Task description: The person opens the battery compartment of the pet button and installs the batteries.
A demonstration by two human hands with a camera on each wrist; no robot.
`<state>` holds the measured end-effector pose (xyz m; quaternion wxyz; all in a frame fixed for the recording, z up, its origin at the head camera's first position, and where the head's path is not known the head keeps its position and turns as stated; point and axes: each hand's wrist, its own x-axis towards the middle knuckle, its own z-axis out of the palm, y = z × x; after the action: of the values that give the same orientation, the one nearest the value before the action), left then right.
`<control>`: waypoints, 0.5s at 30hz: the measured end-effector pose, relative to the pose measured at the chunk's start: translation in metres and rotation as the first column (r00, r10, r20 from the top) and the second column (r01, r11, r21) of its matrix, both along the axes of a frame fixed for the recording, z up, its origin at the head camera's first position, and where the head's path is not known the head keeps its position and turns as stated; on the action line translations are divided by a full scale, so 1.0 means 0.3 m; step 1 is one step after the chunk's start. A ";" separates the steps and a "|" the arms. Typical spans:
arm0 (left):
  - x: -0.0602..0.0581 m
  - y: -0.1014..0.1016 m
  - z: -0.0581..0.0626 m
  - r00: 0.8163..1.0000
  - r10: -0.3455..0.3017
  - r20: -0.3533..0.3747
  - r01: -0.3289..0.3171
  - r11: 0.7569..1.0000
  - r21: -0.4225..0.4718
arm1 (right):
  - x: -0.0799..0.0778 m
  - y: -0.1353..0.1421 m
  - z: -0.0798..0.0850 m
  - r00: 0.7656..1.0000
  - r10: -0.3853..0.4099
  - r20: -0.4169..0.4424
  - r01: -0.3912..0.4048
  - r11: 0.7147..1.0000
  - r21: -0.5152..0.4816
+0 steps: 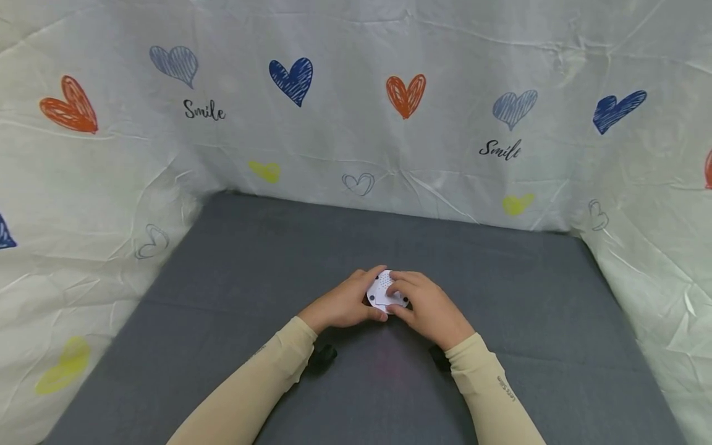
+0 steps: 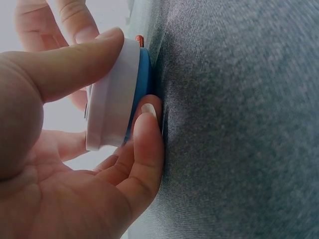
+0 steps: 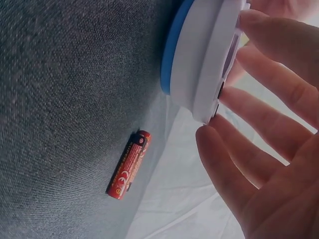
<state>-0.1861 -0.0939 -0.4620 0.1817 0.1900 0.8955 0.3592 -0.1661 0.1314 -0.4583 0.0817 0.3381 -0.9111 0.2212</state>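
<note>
Near white device (image 3: 197, 55), battery (image 3: 129, 165) reads "CE"; backdrop (image 1: 345, 136), "Smile".

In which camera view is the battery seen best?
The right wrist view: there the battery lies whole on the grey cloth, its printing showing. The left wrist view shows only a small red tip past the white device, probably the same battery. In the head view, I cannot find it.

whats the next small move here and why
Perhaps feel along the outlined area on the white-and-blue device with the right hand; it may be a battery cover. The right fingertips touch the device, the left hand grips it, and a red battery lies on the cloth.
</note>
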 end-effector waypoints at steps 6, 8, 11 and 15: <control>-0.001 -0.004 -0.003 1.000 -0.009 -0.007 0.009 1.000 0.005 | -0.002 -0.006 -0.003 1.000 0.003 -0.031 -0.003 1.000 -0.002; -0.002 -0.004 -0.003 1.000 -0.011 -0.013 0.011 1.000 0.006 | -0.004 -0.006 -0.004 0.999 0.012 -0.051 -0.012 1.000 -0.010; -0.002 -0.004 -0.002 1.000 -0.012 -0.019 0.012 1.000 0.010 | -0.004 -0.006 -0.003 0.996 0.030 -0.081 -0.033 0.999 -0.030; 0.001 -0.004 -0.001 1.000 -0.015 -0.019 0.015 1.000 0.010 | -0.001 -0.003 0.002 0.994 0.045 -0.100 -0.050 0.998 -0.042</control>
<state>-0.1859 -0.0949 -0.4622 0.1751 0.2008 0.8940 0.3604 -0.1662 0.1304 -0.4578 0.1288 0.3684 -0.8924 0.2265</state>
